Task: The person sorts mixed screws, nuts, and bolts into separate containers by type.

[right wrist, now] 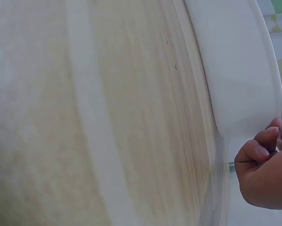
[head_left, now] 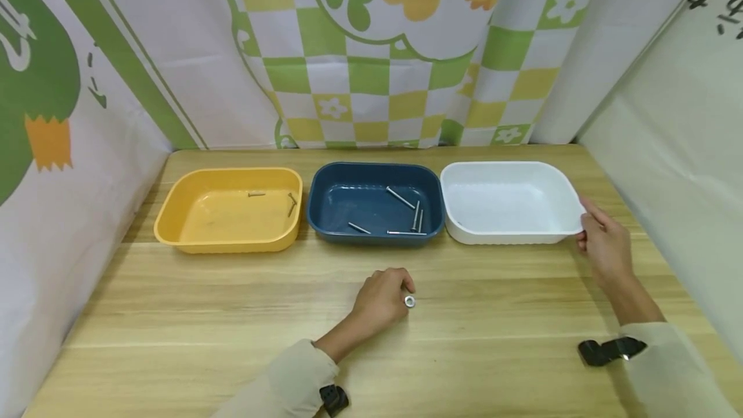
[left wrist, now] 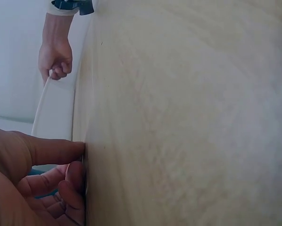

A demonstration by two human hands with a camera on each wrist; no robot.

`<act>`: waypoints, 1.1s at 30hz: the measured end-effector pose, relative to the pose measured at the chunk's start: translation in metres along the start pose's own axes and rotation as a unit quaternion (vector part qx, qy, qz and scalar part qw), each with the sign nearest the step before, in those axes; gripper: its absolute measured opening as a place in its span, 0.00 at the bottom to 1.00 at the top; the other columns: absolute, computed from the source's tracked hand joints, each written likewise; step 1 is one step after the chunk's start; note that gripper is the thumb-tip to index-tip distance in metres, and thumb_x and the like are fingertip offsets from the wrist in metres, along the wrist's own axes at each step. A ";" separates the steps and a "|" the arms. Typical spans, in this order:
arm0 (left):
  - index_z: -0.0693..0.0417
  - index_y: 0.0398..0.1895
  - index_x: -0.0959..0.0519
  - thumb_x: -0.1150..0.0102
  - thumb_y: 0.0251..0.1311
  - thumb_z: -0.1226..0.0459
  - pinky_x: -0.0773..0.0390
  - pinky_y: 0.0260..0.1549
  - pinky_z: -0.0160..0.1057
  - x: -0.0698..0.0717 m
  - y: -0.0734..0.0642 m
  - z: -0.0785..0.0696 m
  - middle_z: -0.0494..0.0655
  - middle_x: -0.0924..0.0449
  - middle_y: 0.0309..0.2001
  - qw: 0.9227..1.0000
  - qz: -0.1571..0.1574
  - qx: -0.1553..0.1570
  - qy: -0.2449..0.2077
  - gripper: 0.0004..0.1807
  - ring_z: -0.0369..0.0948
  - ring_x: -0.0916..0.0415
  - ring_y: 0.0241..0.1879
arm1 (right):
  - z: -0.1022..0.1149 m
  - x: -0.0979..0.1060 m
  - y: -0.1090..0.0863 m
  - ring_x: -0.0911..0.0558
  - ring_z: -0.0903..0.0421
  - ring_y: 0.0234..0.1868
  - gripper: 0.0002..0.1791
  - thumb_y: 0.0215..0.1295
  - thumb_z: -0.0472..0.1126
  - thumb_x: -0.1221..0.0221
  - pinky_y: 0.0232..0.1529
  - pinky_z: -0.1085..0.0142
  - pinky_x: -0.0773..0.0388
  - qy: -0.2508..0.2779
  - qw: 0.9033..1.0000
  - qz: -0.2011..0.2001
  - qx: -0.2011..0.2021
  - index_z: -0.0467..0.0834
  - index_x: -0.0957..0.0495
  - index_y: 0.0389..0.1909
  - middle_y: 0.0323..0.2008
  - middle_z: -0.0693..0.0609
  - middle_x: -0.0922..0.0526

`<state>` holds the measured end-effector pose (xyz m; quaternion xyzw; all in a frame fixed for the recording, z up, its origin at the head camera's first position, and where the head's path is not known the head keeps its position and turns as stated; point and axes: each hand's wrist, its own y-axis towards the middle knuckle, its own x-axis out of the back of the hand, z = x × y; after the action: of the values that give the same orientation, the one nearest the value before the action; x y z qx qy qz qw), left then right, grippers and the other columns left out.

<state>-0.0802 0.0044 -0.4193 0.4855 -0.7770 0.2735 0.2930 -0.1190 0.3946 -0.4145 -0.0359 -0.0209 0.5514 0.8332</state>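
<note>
My left hand is low over the wooden table, fingers curled, pinching a small silver nut at its fingertips. In the left wrist view, the thumb and fingers of that left hand meet close to the tabletop, and the nut is hidden there. On the far right, my right hand grips the right end of a white plastic tray by its rim. The right wrist view shows the right hand with its fingers curled at the rim of the white tray.
A dark blue tray holding several long screws stands left of the white one. Farther left is a yellow tray with a few small screws. Patterned cloth hangs behind the wooden table, with pale side walls.
</note>
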 end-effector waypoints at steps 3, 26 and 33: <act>0.50 0.22 0.17 0.34 0.41 0.79 0.29 0.22 0.36 -0.002 0.001 -0.001 0.37 0.23 0.22 1.000 -0.003 -0.001 0.002 0.13 0.37 0.29 0.22 | -0.001 0.000 0.000 0.26 0.66 0.20 0.26 0.75 0.34 0.51 0.18 0.76 0.29 0.005 1.000 -0.003 -0.001 0.37 0.37 0.73 0.21 0.56 0.22; 0.48 0.21 0.20 0.34 0.41 0.77 0.32 0.19 0.34 -0.016 0.000 -0.015 0.35 0.26 0.20 0.998 0.028 -0.045 0.022 0.13 0.36 0.31 0.21 | -0.002 -0.001 0.000 0.27 0.66 0.21 0.26 0.75 0.34 0.50 0.18 0.77 0.30 0.020 1.000 -0.001 0.000 0.38 0.36 0.73 0.22 0.56 0.22; 0.48 0.18 0.21 0.34 0.42 0.74 0.31 0.21 0.35 -0.017 -0.001 -0.019 0.35 0.27 0.20 0.998 0.030 -0.037 0.038 0.11 0.38 0.31 0.21 | -0.001 -0.001 0.000 0.27 0.66 0.21 0.27 0.76 0.34 0.51 0.18 0.76 0.30 0.012 1.000 -0.005 -0.002 0.36 0.38 0.73 0.21 0.56 0.22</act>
<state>-0.0700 0.0272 -0.4185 0.4396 -0.7891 0.2718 0.3320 -0.1189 0.3937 -0.4158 -0.0440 -0.0127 0.5464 0.8362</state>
